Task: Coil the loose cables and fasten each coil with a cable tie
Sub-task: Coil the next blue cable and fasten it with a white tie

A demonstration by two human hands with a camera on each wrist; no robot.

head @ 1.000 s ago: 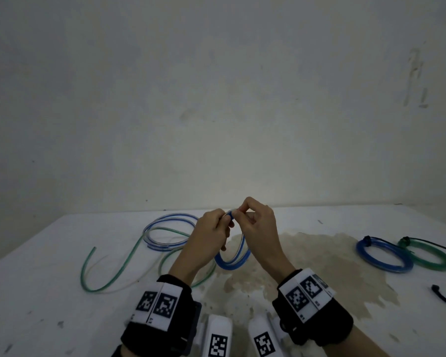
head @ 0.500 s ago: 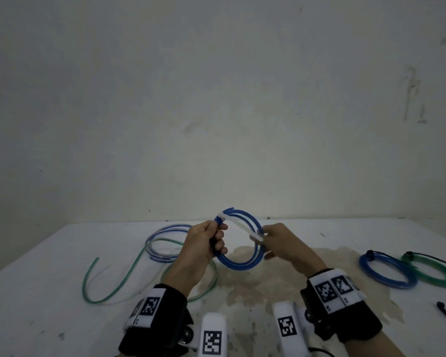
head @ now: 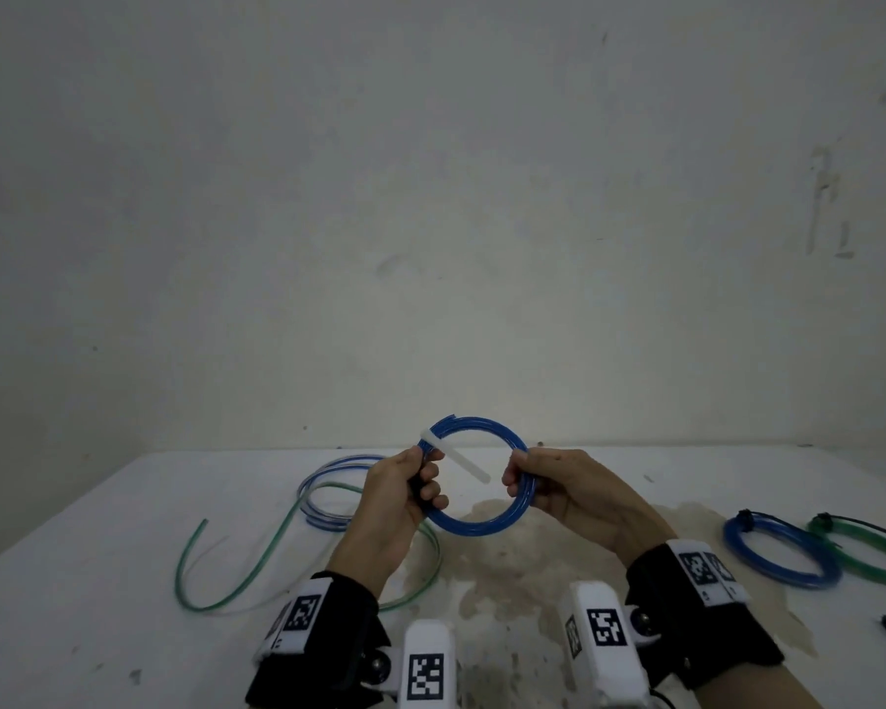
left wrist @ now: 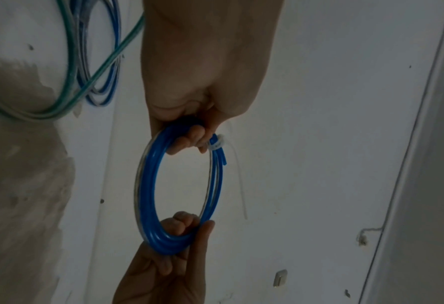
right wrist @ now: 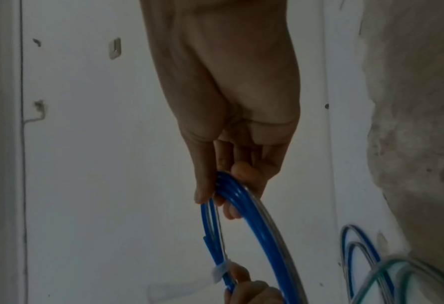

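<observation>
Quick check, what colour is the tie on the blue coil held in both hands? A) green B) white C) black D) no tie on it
B: a white cable tie wraps the blue coil just above the left hand, its tail sticking out across the ring toward the right hand.

Head cam looks down-forward; wrist cams close along hands — all share blue coil [head: 482, 483].

loose cables [head: 323, 509] left, tied coils [head: 783, 555] right.

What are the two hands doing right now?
Left hand: closed, gripping the blue coiled cable beside its white plastic cable tie.
Right hand: closed, pinching the coil's opposite side.
</observation>
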